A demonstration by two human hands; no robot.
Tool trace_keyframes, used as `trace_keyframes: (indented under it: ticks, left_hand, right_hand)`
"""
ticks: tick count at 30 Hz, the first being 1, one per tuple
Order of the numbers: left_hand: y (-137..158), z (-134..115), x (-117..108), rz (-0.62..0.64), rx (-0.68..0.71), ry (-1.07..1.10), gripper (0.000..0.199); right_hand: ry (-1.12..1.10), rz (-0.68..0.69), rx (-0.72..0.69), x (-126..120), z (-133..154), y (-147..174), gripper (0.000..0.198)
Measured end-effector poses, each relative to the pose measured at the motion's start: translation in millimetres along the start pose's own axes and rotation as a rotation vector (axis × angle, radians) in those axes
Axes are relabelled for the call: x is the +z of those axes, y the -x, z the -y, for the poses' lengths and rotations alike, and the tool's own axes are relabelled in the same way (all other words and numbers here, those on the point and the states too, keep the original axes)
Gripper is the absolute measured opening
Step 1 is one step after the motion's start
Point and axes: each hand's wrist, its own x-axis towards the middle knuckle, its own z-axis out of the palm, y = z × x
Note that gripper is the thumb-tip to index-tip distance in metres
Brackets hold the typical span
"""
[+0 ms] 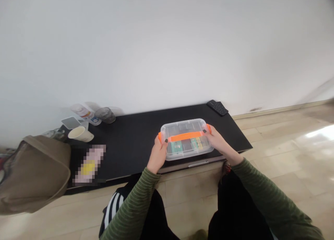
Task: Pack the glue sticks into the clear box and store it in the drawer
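Observation:
A clear plastic storage box [186,153] with an orange carrying handle [186,136] is between my two hands, at the front part of the black table. Through its walls I see green and yellow packets; what they are I cannot make out. My left hand [157,152] grips the box's left end, around the orange latch there. At the other end my right hand [217,140] holds the right orange latch, thumb on the lid. The lid is on. Whether the box's bottom touches the table or hovers just above it I cannot tell.
On the black table [130,142], a paper cup [80,134], a white spray can or bottle [86,114] and a dark glass [105,114] stand at left. A brown bag [36,174] covers the left end. Black folded items [217,108] lie at the back right, by the wall.

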Motion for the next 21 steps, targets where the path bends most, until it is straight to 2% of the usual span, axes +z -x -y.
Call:
trace_keyframes:
  ticks: [8, 12, 16, 19, 21]
  left_hand:
    - [2, -11, 1, 0.002, 0.031, -0.132, 0.048]
    - [2, -12, 2, -0.014, 0.05, -0.131, 0.044]
    - [2, -10, 0, -0.026, 0.014, -0.12, 0.054]
    - [3, -7, -3, -0.02, 0.002, -0.107, 0.058]
    - [4, -4, -6, -0.014, 0.007, -0.099, 0.059]
  right_hand:
    - [0.195, 0.032, -0.009, -2, 15, 4, 0.029]
    - [0.157, 0.024, 0.006, -1, 15, 2, 0.032]
    - [0.044, -0.013, 0.058, -3, 7, 1, 0.04]
    - [-0.062, -0.063, 0.106, -11, -2, 3, 0.032]
    - [-0.057, -0.098, 0.147, -18, -9, 5, 0.025]
